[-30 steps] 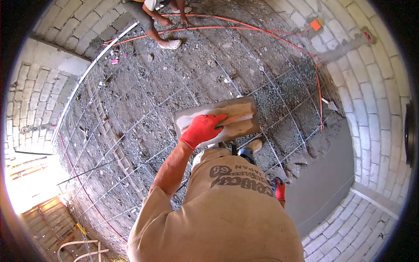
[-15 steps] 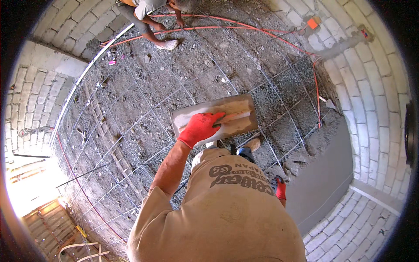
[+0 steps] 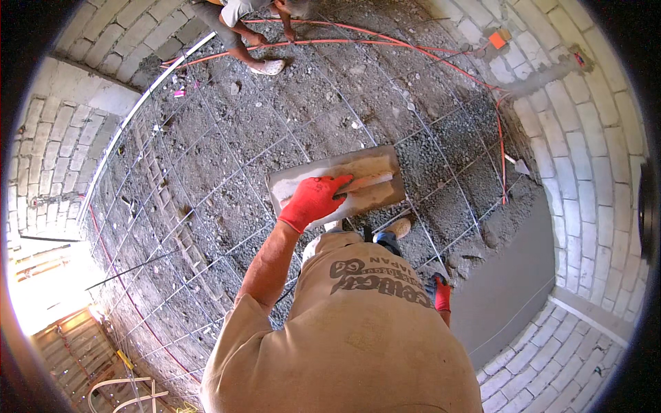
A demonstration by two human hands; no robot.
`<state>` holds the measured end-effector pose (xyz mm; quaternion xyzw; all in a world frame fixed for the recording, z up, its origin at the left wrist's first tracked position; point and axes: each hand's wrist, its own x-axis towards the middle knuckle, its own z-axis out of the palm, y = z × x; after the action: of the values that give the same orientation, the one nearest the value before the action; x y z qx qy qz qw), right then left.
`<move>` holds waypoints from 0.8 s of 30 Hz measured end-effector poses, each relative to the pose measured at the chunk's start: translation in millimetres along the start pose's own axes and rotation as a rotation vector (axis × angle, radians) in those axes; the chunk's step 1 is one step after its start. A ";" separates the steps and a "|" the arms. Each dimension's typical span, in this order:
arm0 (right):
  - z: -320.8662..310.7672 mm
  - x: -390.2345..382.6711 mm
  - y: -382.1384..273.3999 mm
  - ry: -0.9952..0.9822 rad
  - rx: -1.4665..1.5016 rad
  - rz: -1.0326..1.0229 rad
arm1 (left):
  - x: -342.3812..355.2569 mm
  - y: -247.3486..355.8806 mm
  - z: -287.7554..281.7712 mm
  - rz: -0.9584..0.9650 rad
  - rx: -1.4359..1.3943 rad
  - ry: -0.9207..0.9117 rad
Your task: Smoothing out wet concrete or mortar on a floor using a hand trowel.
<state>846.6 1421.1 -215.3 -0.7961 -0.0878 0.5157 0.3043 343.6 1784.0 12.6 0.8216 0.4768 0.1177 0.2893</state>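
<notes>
My left hand (image 3: 313, 201), in a red glove, is closed around the handle of a large rectangular plastering float (image 3: 375, 199). The float's back is smeared with beige and grey, and it is held above the gravel in front of my feet. My right hand (image 3: 443, 294), in a red and dark glove, hangs low beside my shirt, close to the edge of a smooth grey layer of wet concrete (image 3: 513, 268). Its fingers are mostly hidden, so whether it holds anything does not show.
Thin steel mesh (image 3: 234, 162) covers the gravel floor. Orange conduit (image 3: 385, 43) curves across the far side and down the right. A small trowel (image 3: 518, 164) lies near the right block wall (image 3: 578, 151). Another person (image 3: 241, 31) bends down at the far left, hands near the ground.
The float and my left hand have shifted very slightly left. Otherwise the scene only drifts a little with the view; my left hand keeps its hold.
</notes>
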 end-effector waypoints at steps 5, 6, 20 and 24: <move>7.4 -9.3 2.3 -0.044 0.119 -0.065 | 3.0 5.6 -0.2 0.038 0.020 0.035; 8.5 -4.2 11.0 -0.053 0.125 -0.062 | 6.0 11.0 -2.3 0.036 0.030 0.033; 6.4 -24.5 1.4 0.028 0.182 0.004 | 9.9 16.1 -4.0 0.073 -0.001 -0.002; 19.7 -40.8 -23.4 -0.002 0.177 0.041 | 7.1 8.5 1.9 0.112 -0.033 0.051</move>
<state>815.0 1429.0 -176.1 -0.7671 -0.0261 0.5284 0.3629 354.2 1786.2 15.4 0.8389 0.4352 0.1627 0.2835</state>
